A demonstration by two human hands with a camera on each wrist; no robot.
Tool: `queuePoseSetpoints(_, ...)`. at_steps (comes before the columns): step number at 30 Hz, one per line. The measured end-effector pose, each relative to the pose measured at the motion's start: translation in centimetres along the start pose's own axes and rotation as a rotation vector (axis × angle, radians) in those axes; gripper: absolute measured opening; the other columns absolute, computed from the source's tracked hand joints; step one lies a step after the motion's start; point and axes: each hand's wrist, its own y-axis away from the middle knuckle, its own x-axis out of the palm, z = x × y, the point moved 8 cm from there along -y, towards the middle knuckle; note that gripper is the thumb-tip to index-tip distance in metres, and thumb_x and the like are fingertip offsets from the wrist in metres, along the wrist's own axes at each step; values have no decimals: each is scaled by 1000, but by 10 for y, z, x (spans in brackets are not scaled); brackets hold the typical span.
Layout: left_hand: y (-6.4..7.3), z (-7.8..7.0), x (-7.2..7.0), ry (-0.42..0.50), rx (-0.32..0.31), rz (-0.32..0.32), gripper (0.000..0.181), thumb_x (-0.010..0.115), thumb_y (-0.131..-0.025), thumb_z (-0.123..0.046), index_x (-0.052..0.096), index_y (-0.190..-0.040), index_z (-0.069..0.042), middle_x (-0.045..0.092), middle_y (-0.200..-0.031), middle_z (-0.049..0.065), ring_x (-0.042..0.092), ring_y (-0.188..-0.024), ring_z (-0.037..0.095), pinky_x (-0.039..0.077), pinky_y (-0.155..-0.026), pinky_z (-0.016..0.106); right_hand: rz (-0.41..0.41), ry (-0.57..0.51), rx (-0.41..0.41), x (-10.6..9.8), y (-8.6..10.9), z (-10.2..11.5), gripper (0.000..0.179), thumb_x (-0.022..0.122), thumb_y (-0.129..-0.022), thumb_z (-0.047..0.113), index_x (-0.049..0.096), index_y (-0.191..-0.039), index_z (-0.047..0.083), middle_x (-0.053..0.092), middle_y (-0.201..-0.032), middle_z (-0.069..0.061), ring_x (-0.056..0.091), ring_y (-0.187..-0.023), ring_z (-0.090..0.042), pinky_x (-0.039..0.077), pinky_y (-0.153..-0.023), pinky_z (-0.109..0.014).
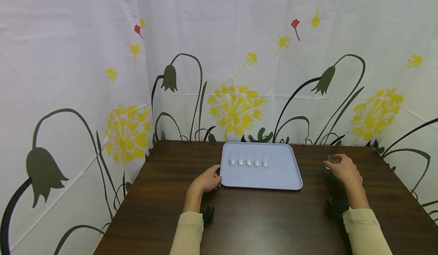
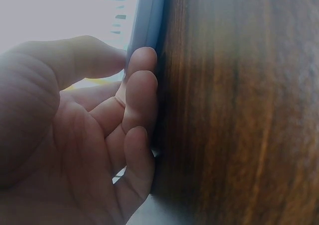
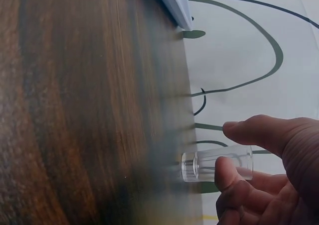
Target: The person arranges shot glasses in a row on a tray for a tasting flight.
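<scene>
A pale lavender tray (image 1: 280, 177) lies on the table, with several small clear shot glasses (image 1: 249, 161) standing in a row on it. My left hand (image 1: 207, 179) holds the tray's left edge, thumb at the rim and fingers bent against its side in the left wrist view. Off to the right of the tray, my right hand (image 1: 346, 169) has its bent fingers around another clear shot glass (image 3: 199, 166). That glass is nearly upright, its base close to the tabletop. In the right wrist view the thumb (image 3: 256, 130) shows beside the glass with a small gap.
The dark wooden table (image 1: 260, 220) reaches back to a white curtain (image 1: 239, 26) printed with flowers. A tray corner (image 3: 177, 6) shows at the top of the right wrist view. Dark wrist devices (image 1: 207, 214) sit below both hands.
</scene>
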Motion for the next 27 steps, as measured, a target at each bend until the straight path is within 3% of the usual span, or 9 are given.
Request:
queuePoseSetpoints(1,-7,10,2,-1,20,2,66,58,-103,-15,38,-165,-3,70,-82,6,62,-69,17,44,-68,32,4,-2,-1,0,0,0,86,58,-103,60,37,-162,1,44,-157,-36,46,-134,-66,44,-94,-77)
queuePoseSetpoints(5,-9,11,3,8,26,9,66,57,-102,-15,38,-164,-2,70,-81,6,63,-68,17,45,-68,32,14,-15,5,0,1,-2,84,57,-103,61,41,-160,2,49,-153,-34,49,-131,-65,44,-92,-76)
queuePoseSetpoints(7,-7,10,3,10,27,7,66,57,-103,-15,38,-165,-2,69,-81,5,62,-68,17,45,-68,31,17,-22,11,0,1,-3,82,56,-104,60,41,-159,1,50,-151,-33,50,-131,-64,44,-92,-76)
queuePoseSetpoints(8,1,0,0,13,10,3,66,57,-103,-12,38,-164,0,69,-81,7,63,-69,18,45,-68,31,20,-24,16,0,0,-4,82,56,-104,59,41,-159,1,50,-151,-34,50,-131,-64,44,-92,-76)
queuePoseSetpoints(12,2,-1,1,7,11,-2,65,57,-103,-12,38,-165,-1,69,-81,6,62,-68,16,44,-68,31,38,-27,32,2,-1,-6,84,56,-103,60,40,-159,-1,48,-152,-36,49,-131,-64,43,-94,-76)
queuePoseSetpoints(19,1,-1,0,-5,9,0,65,56,-103,-12,38,-165,-1,69,-80,5,61,-68,16,44,-68,30,59,-34,23,5,-1,-10,83,50,-106,61,40,-158,-3,69,-133,-30,56,-125,-61,45,-90,-74)
queuePoseSetpoints(27,4,-4,-1,-5,11,-9,65,57,-102,-11,39,-164,-1,68,-80,5,60,-67,16,44,-66,30,52,-41,13,5,-1,-10,82,48,-106,62,42,-156,-3,73,-129,-26,57,-122,-61,46,-86,-71)
